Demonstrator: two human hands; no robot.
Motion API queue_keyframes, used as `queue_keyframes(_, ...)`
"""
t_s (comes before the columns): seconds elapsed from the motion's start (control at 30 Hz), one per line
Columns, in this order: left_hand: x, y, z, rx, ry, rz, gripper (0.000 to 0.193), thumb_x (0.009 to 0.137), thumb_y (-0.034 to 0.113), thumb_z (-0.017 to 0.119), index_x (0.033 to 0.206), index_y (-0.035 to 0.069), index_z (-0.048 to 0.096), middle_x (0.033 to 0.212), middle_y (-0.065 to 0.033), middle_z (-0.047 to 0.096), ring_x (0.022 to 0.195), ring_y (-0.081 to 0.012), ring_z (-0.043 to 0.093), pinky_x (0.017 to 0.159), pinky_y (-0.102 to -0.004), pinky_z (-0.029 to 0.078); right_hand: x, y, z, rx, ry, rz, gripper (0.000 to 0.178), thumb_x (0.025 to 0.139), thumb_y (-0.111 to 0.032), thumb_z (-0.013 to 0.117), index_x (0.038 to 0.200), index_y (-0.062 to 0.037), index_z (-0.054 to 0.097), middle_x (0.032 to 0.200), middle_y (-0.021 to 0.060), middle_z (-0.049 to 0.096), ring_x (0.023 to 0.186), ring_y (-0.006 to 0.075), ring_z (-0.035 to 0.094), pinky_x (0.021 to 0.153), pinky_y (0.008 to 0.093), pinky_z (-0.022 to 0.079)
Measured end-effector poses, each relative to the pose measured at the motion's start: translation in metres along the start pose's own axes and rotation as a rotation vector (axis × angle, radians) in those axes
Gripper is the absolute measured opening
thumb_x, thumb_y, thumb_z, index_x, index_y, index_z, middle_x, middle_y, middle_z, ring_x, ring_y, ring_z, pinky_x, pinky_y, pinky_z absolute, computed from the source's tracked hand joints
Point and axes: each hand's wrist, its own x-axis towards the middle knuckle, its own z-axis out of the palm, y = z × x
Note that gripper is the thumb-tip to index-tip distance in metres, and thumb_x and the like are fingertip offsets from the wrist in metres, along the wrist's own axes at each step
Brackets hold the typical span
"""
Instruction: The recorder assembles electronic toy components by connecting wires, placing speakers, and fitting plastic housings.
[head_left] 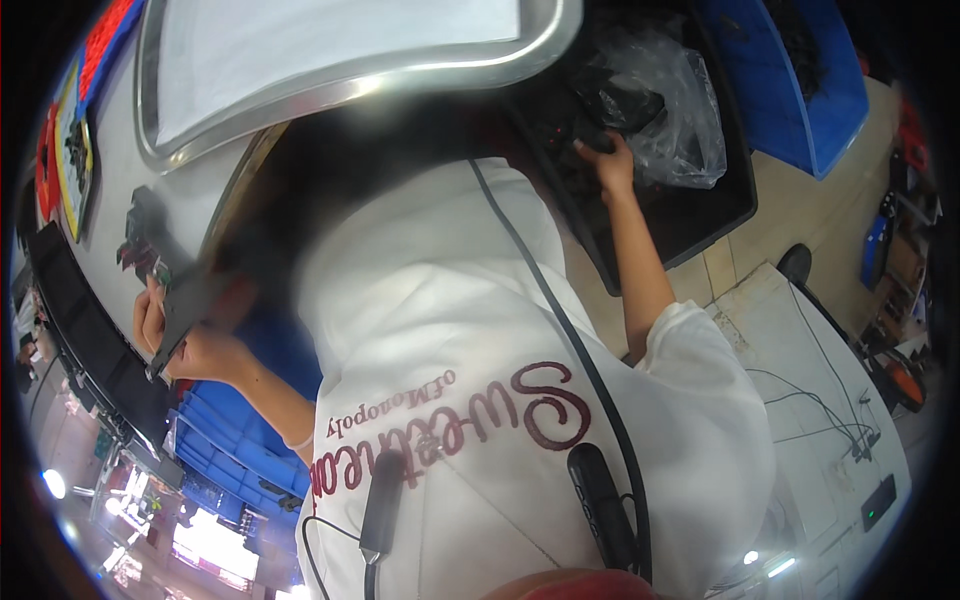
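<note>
Hands sit far apart here, one on each side of your white printed top (pixel 470 330). Your left hand (pixel 190 345) is closed around a flat black tray-like panel (pixel 185 310), thumb and fingers clamped on its lower edge; the panel tilts up and away from you, just in front of the grey tabletop (pixel 130 180). Your right hand (pixel 608 160) reaches out at the end of a bare forearm into a black bin (pixel 700 215), fingers curled down onto small dark parts (pixel 575 125) there; you cannot tell whether anything is actually pinched, because the fingertips are lost in the dark pile. A crumpled clear plastic bag (pixel 675 110) lies in the same bin, just beside that hand. On the tabletop, a large metal tray with a pale sheet inside (pixel 340 50) lies near the top of the view, and a small cluster of dark pieces (pixel 145 240) rests close above your left hand. Blue crates (pixel 235 440) stand below your left arm, another blue bin (pixel 800 80) lies beyond the black one, and a black cable (pixel 560 320) runs down your front.
</note>
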Motion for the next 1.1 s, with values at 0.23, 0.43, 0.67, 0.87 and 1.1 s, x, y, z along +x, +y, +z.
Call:
queue_keyframes(0.23,-0.009,0.004,-0.005,0.066,0.015,0.003,0.018,0.088,0.007,0.061,0.103,0.002,0.070,0.106,-0.0126,0.060,0.101,-0.0223,0.057,0.088,-0.0326,0.046,-0.066,-0.127,-0.069,-0.258,-0.330,-0.149,0.027,0.075,-0.013,0.078,0.092,0.0026,0.065,0.086,0.0050,0.068,0.071,0.0150,0.061,0.065,0.0288,0.048)
queue_keyframes(0.43,-0.014,-0.009,-0.005,0.118,-0.002,0.170,0.030,0.081,0.021,0.069,0.111,0.017,0.070,0.110,-0.0027,0.062,0.101,-0.0194,0.055,0.089,-0.0336,0.034,-0.197,-0.309,-0.099,0.111,-0.805,-0.488,0.042,0.068,0.000,0.077,0.107,0.0017,0.061,0.086,0.0047,0.064,0.072,0.0099,0.058,0.065,0.0220,0.044)
queue_keyframes(0.67,-0.022,-0.006,-0.013,0.197,0.049,0.066,0.034,0.076,0.030,0.073,0.109,0.026,0.071,0.110,0.0043,0.061,0.098,-0.0153,0.052,0.089,-0.0320,0.029,-0.260,-0.423,-0.038,0.216,-0.978,-1.057,0.041,0.064,0.005,0.077,0.101,0.0019,0.058,0.097,0.0100,0.063,0.088,0.0147,0.060,0.079,0.0238,0.046)
queue_keyframes(0.87,-0.019,-0.008,-0.020,0.208,0.031,0.097,0.033,0.077,0.026,0.073,0.110,0.018,0.071,0.111,0.0000,0.059,0.102,-0.0167,0.050,0.087,-0.0328,0.026,-0.248,-0.521,0.046,0.166,-0.967,-1.021,0.026,0.084,-0.011,0.068,0.108,-0.0031,0.062,0.099,0.0066,0.063,0.092,0.0142,0.058,0.082,0.0270,0.043)
queue_keyframes(1.1,-0.028,-0.018,-0.014,0.221,0.184,0.108,0.029,0.085,0.040,0.064,0.111,0.027,0.070,0.109,0.0030,0.060,0.099,-0.0164,0.046,0.087,-0.0345,0.023,-0.245,-0.529,0.127,-0.524,-0.528,-1.718,0.033,0.081,-0.018,0.073,0.109,-0.0010,0.065,0.107,0.0121,0.064,0.104,0.0262,0.060,0.088,0.0339,0.047)
